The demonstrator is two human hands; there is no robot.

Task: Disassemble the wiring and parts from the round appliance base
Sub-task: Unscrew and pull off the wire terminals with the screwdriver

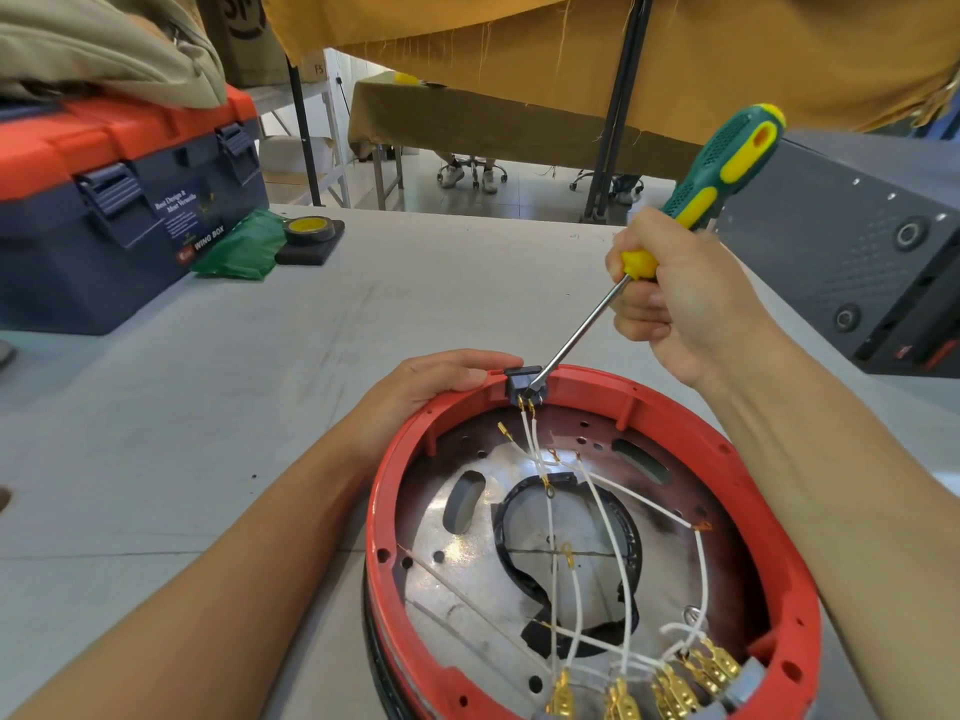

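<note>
Round appliance base (587, 517), seen from above, lying open side up on the grey bench (260, 407) directly in front of the person. The left hand (431, 381) rests on the far rim, its fingers (457, 362) laid over the red edge to steady it. The right hand (670, 298) holds a screwdriver (691, 215), fingers wrapped round the lower handle, with the tip set at a small black connector block (524, 383) seated in the rim; whether the tip sits in a screw or is prying cannot be told from this view.

The red plastic ring looks stiff but light, so it is likely to slide or tip under tool pressure; a hold on the rim close to the block suits it best. The white wires (597, 491) are thin and limp, ending in brass terminals (670, 691). These are best taken at the metal terminal, not by the insulation, which may tear or pull free. The metal plate (467, 579) inside probably has sharp cut edges.
</note>
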